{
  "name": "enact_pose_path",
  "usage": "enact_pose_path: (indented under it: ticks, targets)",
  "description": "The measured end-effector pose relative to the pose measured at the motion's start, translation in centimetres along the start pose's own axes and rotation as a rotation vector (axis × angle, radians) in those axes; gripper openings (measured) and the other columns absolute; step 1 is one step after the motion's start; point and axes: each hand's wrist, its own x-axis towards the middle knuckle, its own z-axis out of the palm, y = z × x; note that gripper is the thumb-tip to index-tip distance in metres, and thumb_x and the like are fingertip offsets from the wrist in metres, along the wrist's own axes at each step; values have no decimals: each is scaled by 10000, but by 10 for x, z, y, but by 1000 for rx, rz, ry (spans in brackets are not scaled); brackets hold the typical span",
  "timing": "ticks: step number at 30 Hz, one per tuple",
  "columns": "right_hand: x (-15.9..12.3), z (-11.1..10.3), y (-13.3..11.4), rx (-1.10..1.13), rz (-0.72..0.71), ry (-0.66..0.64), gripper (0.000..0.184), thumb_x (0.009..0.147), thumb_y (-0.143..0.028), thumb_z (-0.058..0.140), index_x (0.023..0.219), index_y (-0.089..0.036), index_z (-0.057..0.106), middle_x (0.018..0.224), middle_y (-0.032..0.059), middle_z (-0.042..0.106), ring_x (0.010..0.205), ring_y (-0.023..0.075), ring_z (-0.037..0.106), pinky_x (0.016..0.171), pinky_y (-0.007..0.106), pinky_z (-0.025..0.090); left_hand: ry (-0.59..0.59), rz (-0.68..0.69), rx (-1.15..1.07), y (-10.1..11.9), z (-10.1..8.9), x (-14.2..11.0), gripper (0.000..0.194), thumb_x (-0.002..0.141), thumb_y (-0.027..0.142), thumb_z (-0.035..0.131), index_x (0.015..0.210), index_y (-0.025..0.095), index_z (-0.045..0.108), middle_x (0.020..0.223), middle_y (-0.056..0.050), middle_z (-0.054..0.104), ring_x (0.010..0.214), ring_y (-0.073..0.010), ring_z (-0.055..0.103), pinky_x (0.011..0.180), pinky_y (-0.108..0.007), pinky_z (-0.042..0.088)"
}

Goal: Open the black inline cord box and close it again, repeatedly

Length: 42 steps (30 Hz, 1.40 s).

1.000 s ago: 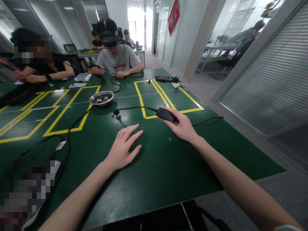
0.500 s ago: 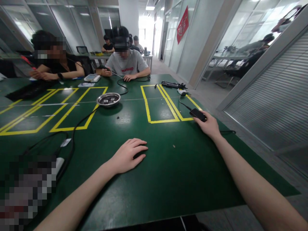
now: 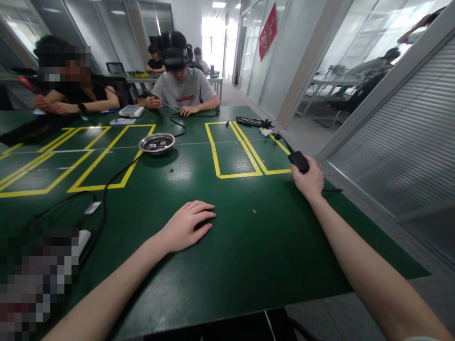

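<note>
My right hand (image 3: 310,179) is closed around a small black box on a cable (image 3: 298,162), near the table's right edge. From the box, a dark cable runs up and left to a black piece beside a small white item (image 3: 266,131). My left hand (image 3: 188,225) rests palm down on the green table (image 3: 234,265), its fingers stretched out and holding nothing. Yellow tape rectangles (image 3: 240,176) lie beyond both hands. A shiny metal bowl (image 3: 157,144) with small metal parts stands farther back, left of the middle.
A folded black tripod (image 3: 254,121) lies at the back right. A black cable (image 3: 105,199) curves across the left side towards a blurred-out object. Two people sit across the table, one with a headset (image 3: 174,52). A glass partition (image 3: 398,166) stands to the right.
My right hand has turned and shifted slightly right with the black box, and its cable now stretches straighter. My left hand stays put on the table. The whole view has shifted a little.
</note>
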Motion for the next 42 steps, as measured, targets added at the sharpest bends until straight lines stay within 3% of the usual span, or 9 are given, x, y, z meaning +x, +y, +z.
enact_pose_path:
  ticks: [6, 9, 16, 19, 23, 27, 30, 38, 42]
  targets:
    - [3, 3, 1, -33, -37, -29, 588, 833, -430, 652, 1375, -203, 648, 1180, 157, 736, 1048, 373, 686, 901, 495, 550, -9, 0, -6, 0, -1, 0, 248, 1019, 271, 578, 1219, 213, 712, 1361, -105, 689, 1272, -275, 626, 1093, -508, 501]
    - [4, 4, 2, -88, -25, -108, 564, 817, -439, 673, 1335, -218, 680, 1134, 145, 747, 1016, 374, 692, 881, 492, 550, -2, 2, -8, -1, 0, 0, 245, 1019, 275, 580, 1220, 225, 712, 1365, -100, 688, 1271, -270, 627, 1102, -504, 495]
    - [10, 15, 14, -94, -119, -57, 514, 804, -456, 658, 1220, -164, 735, 1187, 159, 697, 1028, 334, 675, 883, 435, 548, 1, 1, -15, -1, -1, -1, 245, 1017, 276, 585, 1220, 232, 714, 1363, -92, 691, 1270, -267, 627, 1099, -499, 497]
    - [11, 17, 15, -90, -86, -30, 555, 835, -465, 634, 1284, -145, 696, 1153, 176, 719, 1042, 351, 670, 900, 452, 534, -8, -7, -15, -1, -1, -1, 250, 1015, 276, 586, 1225, 231, 714, 1369, -94, 688, 1273, -271, 625, 1102, -506, 494]
    - [13, 15, 12, -59, 25, -9, 470, 927, -486, 538, 1252, -180, 682, 1051, 157, 754, 980, 338, 686, 864, 437, 522, -17, -14, -20, -1, -2, -1, 254, 1013, 273, 586, 1228, 231, 714, 1374, -97, 684, 1280, -274, 620, 1096, -501, 498]
    - [15, 10, 14, -19, 131, -93, 479, 1021, -478, 349, 993, -161, 706, 731, 130, 713, 745, 298, 673, 766, 404, 512, -16, -12, -21, -1, -2, 0, 256, 1017, 279, 580, 1229, 221, 711, 1376, -104, 681, 1280, -271, 620, 1107, -502, 492]
    - [19, 10, 21, 70, 136, -133, 493, 1017, -484, 346, 870, -168, 694, 587, 84, 639, 627, 273, 636, 702, 386, 508, -18, -14, -21, -1, -2, 0, 254, 1016, 277, 580, 1227, 230, 713, 1372, -99, 684, 1277, -268, 621, 1106, -497, 493]
    - [28, 19, 31, 163, 126, -57, 356, 895, -387, 518, 1050, -150, 733, 977, 138, 771, 827, 268, 704, 727, 372, 560, -6, -14, -26, 2, -3, 0, 251, 1010, 264, 587, 1220, 226, 719, 1356, -102, 693, 1262, -272, 630, 1091, -503, 506]
    - [19, 12, 24, 201, 118, -45, 474, 858, -427, 603, 1247, -163, 667, 1185, 147, 755, 655, 211, 684, 594, 343, 553, 3, -10, -22, 1, -3, 1, 235, 1014, 267, 580, 1190, 229, 732, 1336, -95, 705, 1248, -268, 639, 1074, -488, 516]
